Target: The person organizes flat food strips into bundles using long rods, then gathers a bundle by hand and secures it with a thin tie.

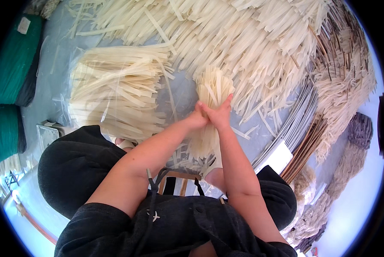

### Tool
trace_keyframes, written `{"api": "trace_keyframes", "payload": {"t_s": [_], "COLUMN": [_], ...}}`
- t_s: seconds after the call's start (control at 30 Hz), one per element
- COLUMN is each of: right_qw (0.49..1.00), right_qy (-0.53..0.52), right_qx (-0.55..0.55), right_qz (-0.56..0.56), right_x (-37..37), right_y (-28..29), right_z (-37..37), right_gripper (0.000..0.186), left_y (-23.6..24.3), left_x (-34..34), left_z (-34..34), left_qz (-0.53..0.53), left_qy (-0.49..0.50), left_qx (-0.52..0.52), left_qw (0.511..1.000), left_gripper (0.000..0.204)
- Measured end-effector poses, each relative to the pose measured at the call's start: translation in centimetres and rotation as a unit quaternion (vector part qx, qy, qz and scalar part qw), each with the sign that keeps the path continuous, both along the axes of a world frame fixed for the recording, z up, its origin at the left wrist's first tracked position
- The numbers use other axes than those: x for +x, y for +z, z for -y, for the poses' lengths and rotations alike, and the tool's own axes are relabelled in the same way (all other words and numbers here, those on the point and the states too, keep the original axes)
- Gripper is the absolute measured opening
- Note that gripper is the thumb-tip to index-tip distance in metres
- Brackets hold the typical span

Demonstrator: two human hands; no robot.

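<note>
Between my knees stands a bundle of long, flat, cream-coloured strips [215, 83], held upright or nearly so. Around its middle, my left hand [195, 118] closes from the left side. My right hand [220, 114] wraps it from the right, its thumb meeting the left hand and some fingertips showing past the far side. The fanned top of the bundle spreads above both hands, and its lower part hangs below them toward the floor. To the left lies a thick stack of the same strips on clear plastic sheeting [65, 96].
A wide layer of cream strips [260, 47] covers the floor ahead and to the right. Thin grey rods [292, 113] and brown sticks [305, 147] lie at the right, near a white panel [274, 157]. Green sacks [14, 64] stand at the far left.
</note>
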State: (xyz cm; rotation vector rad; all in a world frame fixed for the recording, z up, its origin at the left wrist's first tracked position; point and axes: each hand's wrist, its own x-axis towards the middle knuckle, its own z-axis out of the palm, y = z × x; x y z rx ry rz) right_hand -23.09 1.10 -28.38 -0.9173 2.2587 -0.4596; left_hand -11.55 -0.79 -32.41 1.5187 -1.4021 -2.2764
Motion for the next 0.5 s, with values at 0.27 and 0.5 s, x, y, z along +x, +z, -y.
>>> {"api": "trace_keyframes", "payload": {"t_s": [0.27,0.5], "right_qw": [0.997,0.998], "right_qy": [0.020,0.004], "right_qx": [-0.054,-0.046], "right_qz": [-0.048,-0.041], "right_x": [-2.9,-2.7], "right_y": [-3.5,-3.2], "right_z": [-1.9,-2.0], "right_gripper": [0.136,0.135], "left_y": [-0.7,-0.3], "left_x": [1.5,0.4], "left_z": [-0.7,-1.3], "left_qz": [0.039,0.201], "left_qy": [-0.034,0.120], "left_qx": [-0.040,-0.167], "left_qw": [0.998,0.958], "left_gripper": [0.105,0.082]}}
